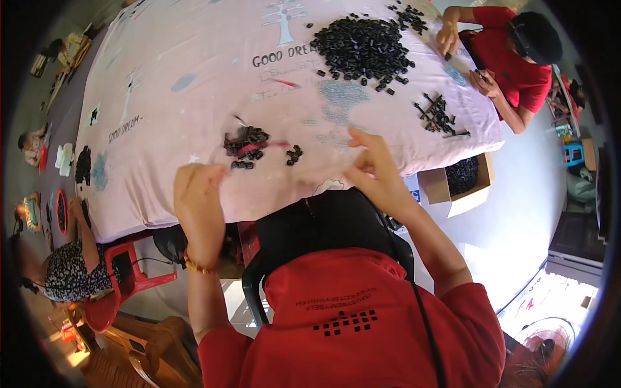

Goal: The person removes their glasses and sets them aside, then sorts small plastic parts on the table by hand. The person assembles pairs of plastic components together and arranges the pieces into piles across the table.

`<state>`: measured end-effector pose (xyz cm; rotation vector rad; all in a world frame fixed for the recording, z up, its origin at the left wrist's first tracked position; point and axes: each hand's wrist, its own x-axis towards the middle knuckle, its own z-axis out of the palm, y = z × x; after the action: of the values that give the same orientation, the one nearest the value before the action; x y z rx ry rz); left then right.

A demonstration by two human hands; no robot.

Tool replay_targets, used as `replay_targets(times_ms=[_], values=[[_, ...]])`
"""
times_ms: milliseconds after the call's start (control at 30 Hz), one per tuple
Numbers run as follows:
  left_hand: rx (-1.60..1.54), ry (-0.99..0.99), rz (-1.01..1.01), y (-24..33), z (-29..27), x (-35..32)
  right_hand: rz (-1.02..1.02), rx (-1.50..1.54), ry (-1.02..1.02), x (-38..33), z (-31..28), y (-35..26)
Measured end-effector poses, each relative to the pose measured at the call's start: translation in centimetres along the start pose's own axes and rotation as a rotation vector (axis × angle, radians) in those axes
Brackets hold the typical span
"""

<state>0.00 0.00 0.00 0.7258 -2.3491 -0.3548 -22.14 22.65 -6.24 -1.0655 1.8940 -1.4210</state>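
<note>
Your left hand is loosely clenched; whether your right hand pinches anything, you cannot tell. Both hover near a small pile of black parts on the table.

Small black parts lie on a pale pink cloth printed with grey trees, beside red shirts.

A small heap of black plastic pieces lies on the pink printed cloth, just ahead of the two raised hands. The pieces are short, blocky and dark, loosely piled, with a thin red stick lying across them. A smaller cluster of the same black pieces sits just beside the heap, apart from it.
</note>
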Motion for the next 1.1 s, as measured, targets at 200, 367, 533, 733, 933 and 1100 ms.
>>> replay_targets(times_ms=[200, 367, 533, 733, 933, 1100], values=[[-0.6, -0.272, -0.137, 6.5, -1.6, -2.2, 0.018, 0.165, -0.073, 0.1, 0.4, -1.7], [-0.811, -0.273, -0.204, 7.3, -2.2, -2.8, 0.018, 0.162, -0.114, -1.0, -1.9, -3.8], [-1.005, -0.173, -0.27, 8.3, -3.1, -3.1, 0.018, 0.249, -0.19, -2.8, -4.8, -8.4], [-1.12, 0.048, -0.128, 10.5, -4.2, -3.0, -0.476, -0.101, -0.082, -4.6, -6.6, -11.9], [-1.143, 0.23, 0.037, 11.7, -4.8, -3.5, -0.65, -0.058, 0.104, -6.6, -6.5, -14.7], [-1.153, 0.41, 0.116, 12.3, -4.8, -3.4, -0.605, 0.106, 0.187, -8.0, -4.9, -15.6]])
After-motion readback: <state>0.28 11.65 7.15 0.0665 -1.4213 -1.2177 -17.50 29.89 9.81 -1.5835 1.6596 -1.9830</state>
